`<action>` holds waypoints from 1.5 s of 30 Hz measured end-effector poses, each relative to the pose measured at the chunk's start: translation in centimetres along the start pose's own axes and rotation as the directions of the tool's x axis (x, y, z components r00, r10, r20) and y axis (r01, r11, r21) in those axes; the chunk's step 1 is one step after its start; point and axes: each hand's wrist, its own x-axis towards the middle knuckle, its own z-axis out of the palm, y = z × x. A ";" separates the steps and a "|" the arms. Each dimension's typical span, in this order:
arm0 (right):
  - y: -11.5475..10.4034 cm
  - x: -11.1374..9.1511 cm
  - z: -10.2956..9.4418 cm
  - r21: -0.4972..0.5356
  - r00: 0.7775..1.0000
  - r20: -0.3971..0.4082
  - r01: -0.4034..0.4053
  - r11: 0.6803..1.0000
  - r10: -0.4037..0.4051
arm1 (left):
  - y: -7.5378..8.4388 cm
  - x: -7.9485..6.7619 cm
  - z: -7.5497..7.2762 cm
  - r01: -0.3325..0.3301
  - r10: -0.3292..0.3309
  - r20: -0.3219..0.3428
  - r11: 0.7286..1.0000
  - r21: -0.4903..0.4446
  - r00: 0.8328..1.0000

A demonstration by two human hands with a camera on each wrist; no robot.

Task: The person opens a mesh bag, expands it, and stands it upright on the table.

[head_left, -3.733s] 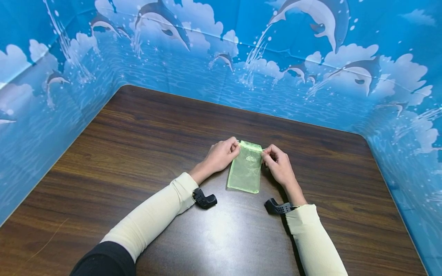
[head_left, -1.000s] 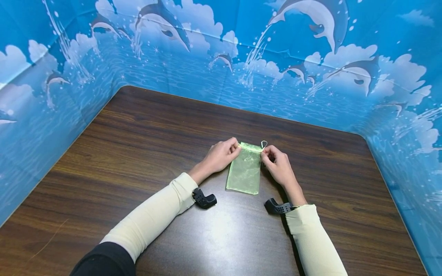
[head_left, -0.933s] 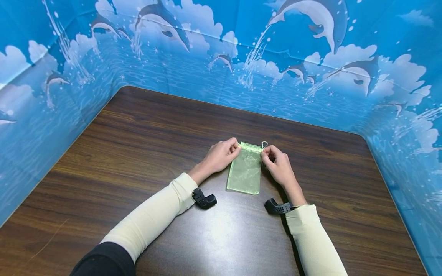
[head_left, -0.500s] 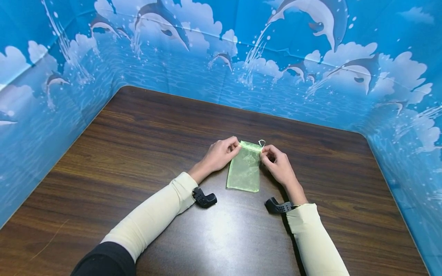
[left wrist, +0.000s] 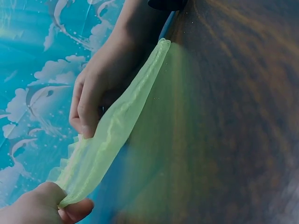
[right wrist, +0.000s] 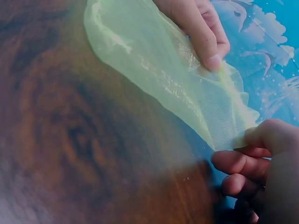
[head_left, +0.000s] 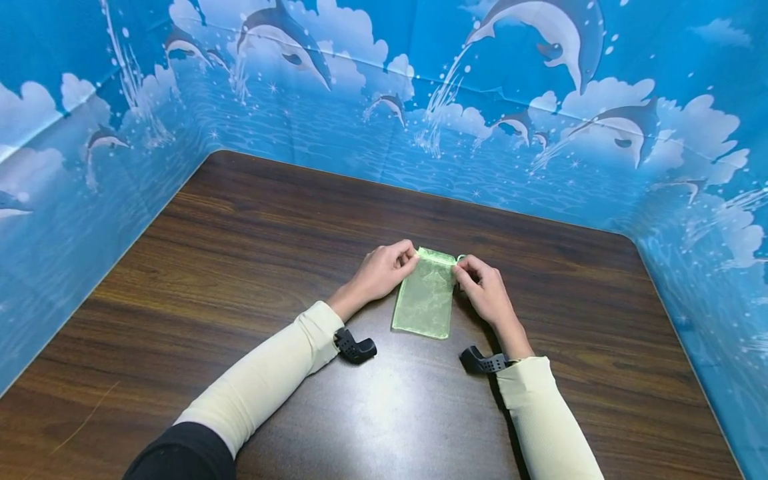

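A sheer yellow-green drawstring pouch [head_left: 425, 297] is held between both hands near the middle of the table, its gathered mouth toward the far side and its bottom edge toward the person. My left hand [head_left: 384, 270] pinches the pouch's upper left edge between thumb and fingers. At the upper right edge my right hand [head_left: 485, 287] pinches it the same way. A small loop of cord [head_left: 461, 257] pokes out just above the right fingertips. In the right wrist view the thin mesh [right wrist: 154, 79] looks flat, and the right thumb presses on its corner.
The dark wood-grain table [head_left: 288, 220] carries a bright glare patch in front of the pouch. Black wrist cameras [head_left: 357, 347] sit on both wrists. A blue dolphin-print curtain [head_left: 336, 127] stands along the table's back and sides.
The cord loop, standing up above the right hand a second ago, now shows smaller and lower there. The right hand has shifted very slightly; the left stays put, both still pinching the pouch.
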 end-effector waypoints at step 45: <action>-0.1 -0.1 -0.2 0.072 0.994 0.018 -0.108 0.991 0.107 | 0.4 0.1 -0.3 0.113 -0.118 -0.037 0.986 -0.122 0.992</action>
